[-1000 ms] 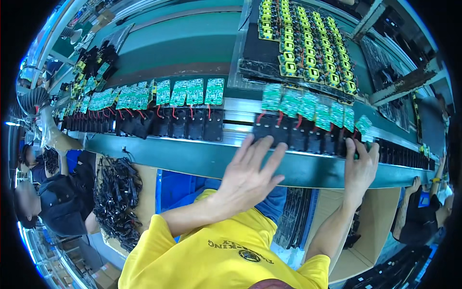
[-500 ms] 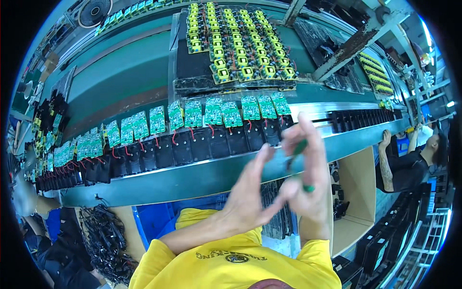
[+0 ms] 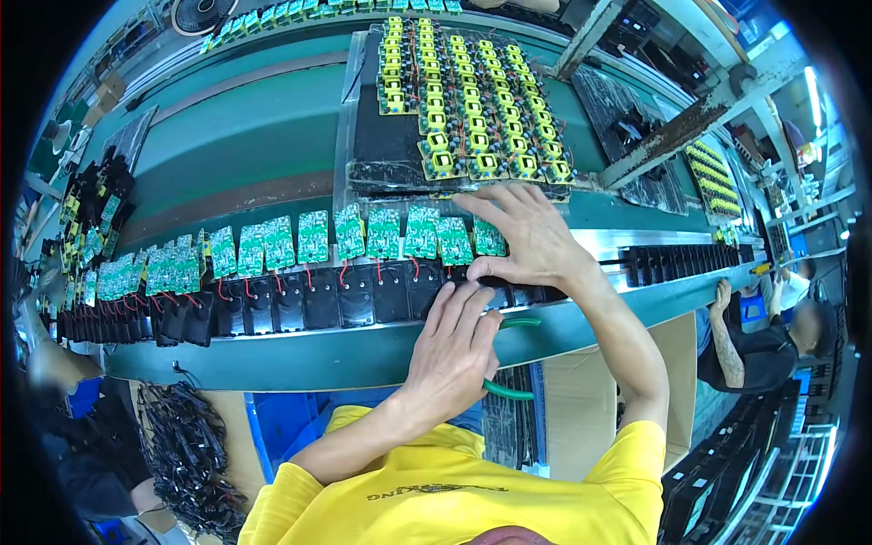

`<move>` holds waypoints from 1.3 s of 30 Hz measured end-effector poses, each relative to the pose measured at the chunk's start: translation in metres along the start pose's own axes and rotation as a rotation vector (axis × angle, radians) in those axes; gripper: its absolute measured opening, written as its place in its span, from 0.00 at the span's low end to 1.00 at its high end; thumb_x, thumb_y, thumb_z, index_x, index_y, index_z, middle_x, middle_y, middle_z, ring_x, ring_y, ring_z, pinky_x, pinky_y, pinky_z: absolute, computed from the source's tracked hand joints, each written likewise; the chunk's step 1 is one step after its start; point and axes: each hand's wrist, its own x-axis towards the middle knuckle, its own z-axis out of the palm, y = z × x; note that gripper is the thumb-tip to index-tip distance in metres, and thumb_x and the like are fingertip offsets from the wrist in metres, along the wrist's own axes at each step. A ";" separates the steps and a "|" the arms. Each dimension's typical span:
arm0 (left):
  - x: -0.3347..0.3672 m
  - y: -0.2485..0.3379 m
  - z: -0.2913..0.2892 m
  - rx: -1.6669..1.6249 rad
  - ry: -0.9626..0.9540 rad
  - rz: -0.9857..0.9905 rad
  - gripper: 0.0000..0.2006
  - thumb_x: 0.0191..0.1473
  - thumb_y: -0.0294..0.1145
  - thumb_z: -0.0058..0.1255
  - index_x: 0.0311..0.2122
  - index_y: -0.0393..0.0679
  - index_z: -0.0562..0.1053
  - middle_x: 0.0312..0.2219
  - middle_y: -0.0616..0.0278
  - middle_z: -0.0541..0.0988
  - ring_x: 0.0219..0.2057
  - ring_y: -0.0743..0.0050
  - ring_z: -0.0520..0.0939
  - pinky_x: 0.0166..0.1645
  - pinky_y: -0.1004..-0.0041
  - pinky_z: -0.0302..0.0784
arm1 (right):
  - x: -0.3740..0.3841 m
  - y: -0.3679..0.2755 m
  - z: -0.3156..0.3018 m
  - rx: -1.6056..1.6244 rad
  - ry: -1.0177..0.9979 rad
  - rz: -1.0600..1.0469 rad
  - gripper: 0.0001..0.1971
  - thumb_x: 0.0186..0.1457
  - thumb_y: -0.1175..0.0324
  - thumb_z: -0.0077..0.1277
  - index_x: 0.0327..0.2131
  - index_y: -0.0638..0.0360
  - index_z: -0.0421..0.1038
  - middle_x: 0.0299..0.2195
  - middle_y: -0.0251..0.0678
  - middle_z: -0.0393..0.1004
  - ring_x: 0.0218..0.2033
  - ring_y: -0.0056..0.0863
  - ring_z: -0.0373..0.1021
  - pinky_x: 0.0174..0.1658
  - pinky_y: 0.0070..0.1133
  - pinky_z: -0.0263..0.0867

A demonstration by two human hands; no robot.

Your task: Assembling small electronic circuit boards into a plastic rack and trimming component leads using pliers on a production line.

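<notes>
My left hand [image 3: 451, 352] is closed around a hand tool with two curved green handles [image 3: 522, 322], like pliers; its jaws are hidden. The fingertips rest at the row of black casings [image 3: 346, 296] along the near edge of the line. Just beyond, my right hand [image 3: 525, 234] reaches over the green circuit boards [image 3: 421, 232] with fingers spread and the thumb low. A board [image 3: 488, 238] shows partly beneath that hand; whether the fingers touch it is unclear. Red wires run between boards and casings.
A black tray [image 3: 381, 145] carries rows of yellow-topped boards [image 3: 481, 118] behind. A rusty metal post [image 3: 672, 109] rises at right. Below stand a cardboard box [image 3: 581, 409] and a heap of black cables [image 3: 186, 445]. Another person's arm [image 3: 724, 331] leans at the right edge.
Both hands, raised and blurred with the green-handled tool between them, have come to the row of boards and casings. The tool is now in my left hand; my right hand has spread over a board.
</notes>
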 end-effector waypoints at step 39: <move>-0.075 -0.027 -0.079 -0.279 0.447 -0.255 0.17 0.47 0.25 0.65 0.45 0.45 0.77 0.49 0.53 0.87 0.50 0.57 0.86 0.61 0.57 0.80 | -0.004 0.002 -0.008 0.221 -0.043 0.137 0.38 0.49 0.50 0.75 0.61 0.60 0.80 0.49 0.42 0.80 0.44 0.44 0.77 0.51 0.35 0.74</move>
